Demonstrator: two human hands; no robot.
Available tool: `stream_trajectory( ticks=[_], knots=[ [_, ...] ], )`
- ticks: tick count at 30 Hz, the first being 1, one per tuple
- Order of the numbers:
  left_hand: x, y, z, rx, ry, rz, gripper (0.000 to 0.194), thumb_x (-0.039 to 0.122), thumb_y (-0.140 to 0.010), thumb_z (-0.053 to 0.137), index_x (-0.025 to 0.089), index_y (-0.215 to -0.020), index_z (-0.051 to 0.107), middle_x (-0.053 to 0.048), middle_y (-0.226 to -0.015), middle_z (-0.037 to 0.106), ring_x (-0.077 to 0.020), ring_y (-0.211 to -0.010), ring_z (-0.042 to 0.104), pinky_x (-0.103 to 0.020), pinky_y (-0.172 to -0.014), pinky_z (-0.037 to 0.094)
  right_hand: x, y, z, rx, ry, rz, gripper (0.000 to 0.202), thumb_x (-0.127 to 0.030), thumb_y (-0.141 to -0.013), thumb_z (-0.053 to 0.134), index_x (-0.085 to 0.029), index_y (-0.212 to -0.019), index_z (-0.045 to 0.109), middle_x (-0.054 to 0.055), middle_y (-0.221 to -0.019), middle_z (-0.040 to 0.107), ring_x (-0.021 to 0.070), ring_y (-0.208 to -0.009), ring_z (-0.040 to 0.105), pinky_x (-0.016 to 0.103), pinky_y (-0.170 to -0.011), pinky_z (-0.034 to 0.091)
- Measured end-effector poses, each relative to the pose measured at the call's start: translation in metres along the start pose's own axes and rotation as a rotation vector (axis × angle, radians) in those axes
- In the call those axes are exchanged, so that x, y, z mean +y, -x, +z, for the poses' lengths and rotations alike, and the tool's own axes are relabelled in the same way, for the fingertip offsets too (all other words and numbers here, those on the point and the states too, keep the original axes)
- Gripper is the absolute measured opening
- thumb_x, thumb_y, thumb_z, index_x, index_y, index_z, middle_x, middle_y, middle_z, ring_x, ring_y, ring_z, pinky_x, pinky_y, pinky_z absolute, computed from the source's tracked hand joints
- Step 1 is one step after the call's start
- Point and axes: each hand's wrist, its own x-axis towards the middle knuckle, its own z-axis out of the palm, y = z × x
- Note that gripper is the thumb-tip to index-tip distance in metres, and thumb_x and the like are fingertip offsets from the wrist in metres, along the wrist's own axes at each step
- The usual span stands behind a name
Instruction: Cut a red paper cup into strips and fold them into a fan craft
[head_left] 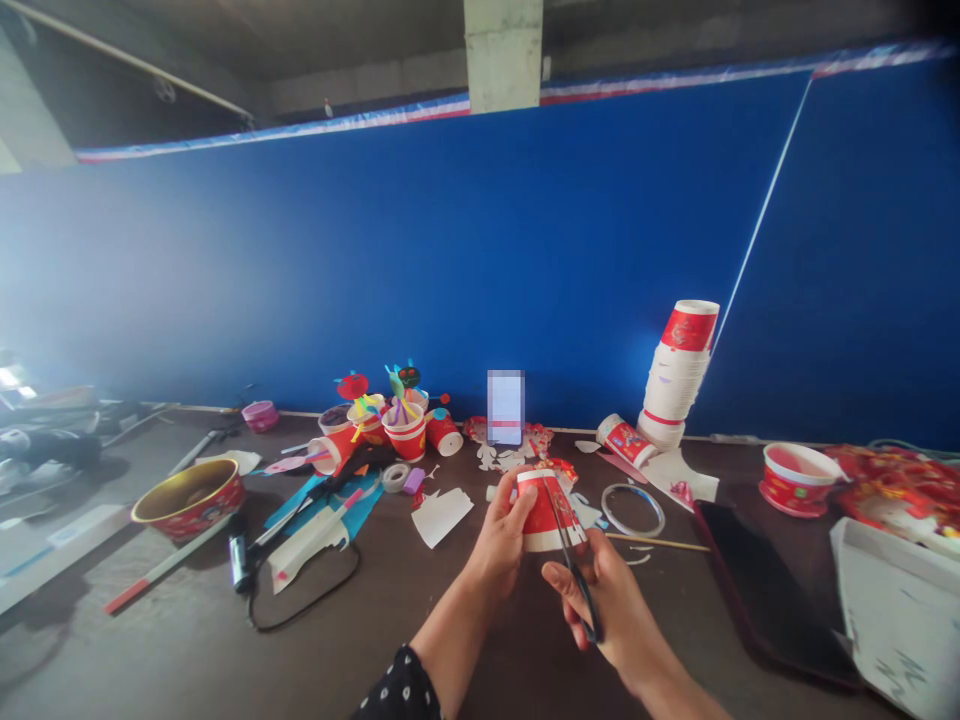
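**Cup Steadied by One Hand, Scissors Worked by the Other**

A red paper cup [536, 518] was held above the middle of the tabletop [390, 620]. Its left side was pinched between the thumb and fingers of the left hand [499, 535]. The scissors [586, 592] were gripped by the right hand [613, 590], its fingers curled about the handles, and the blades were lined up along the cup's wall; how widely they were parted could not be told. For straight cutting, a light pinch seemed called for, lest the wall be crushed; short snips were advised, with the left fingertips best placed clear of the blade line.
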Motion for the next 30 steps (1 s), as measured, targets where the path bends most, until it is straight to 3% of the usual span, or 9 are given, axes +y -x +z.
stream_trajectory(
  ticks=[12,20,25,30],
  knots=[
    [0.002,0.001,0.0,-0.006,-0.023,0.0,0.05,0.043,-0.071,0.069,0.021,-0.113,0.051,-0.006,-0.093,0.067,-0.0188,-0.078,0.063,-0.027,-0.069,0.049,0.003,-0.001,-0.002,-0.01,0.007,-0.015,0.049,-0.059,-0.065,0.066,-0.022,-0.081,0.037,-0.012,-0.041,0.046,0.0047,-0.028,0.036,0.015,-0.028,0.028],
    [0.006,-0.001,-0.002,0.051,0.027,0.008,0.043,0.044,-0.073,0.067,0.02,-0.108,0.057,-0.009,-0.104,0.066,-0.0247,-0.093,0.061,-0.03,-0.075,0.05,-0.001,0.001,-0.003,-0.059,-0.083,-0.051,0.049,-0.058,-0.067,0.066,-0.023,-0.084,0.036,-0.012,-0.047,0.044,0.0044,-0.032,0.036,0.015,-0.03,0.029],
    [0.007,-0.003,-0.007,-0.005,0.16,-0.009,0.052,0.036,-0.075,0.067,0.022,-0.121,0.047,-0.008,-0.101,0.067,-0.0244,-0.091,0.063,-0.035,-0.079,0.049,0.003,0.003,-0.003,-0.092,-0.128,-0.068,0.045,-0.056,-0.071,0.064,-0.024,-0.082,0.034,-0.013,-0.05,0.043,0.0031,-0.032,0.033,0.015,-0.031,0.028],
    [0.007,-0.003,-0.013,-0.058,0.265,-0.122,0.046,0.034,-0.074,0.066,0.012,-0.113,0.054,-0.012,-0.1,0.066,-0.0267,-0.089,0.063,-0.039,-0.083,0.047,0.009,0.002,-0.004,-0.142,-0.153,-0.05,0.046,-0.057,-0.07,0.064,-0.024,-0.083,0.034,-0.013,-0.046,0.043,0.0035,-0.033,0.033,0.014,-0.03,0.026]
  ],
)
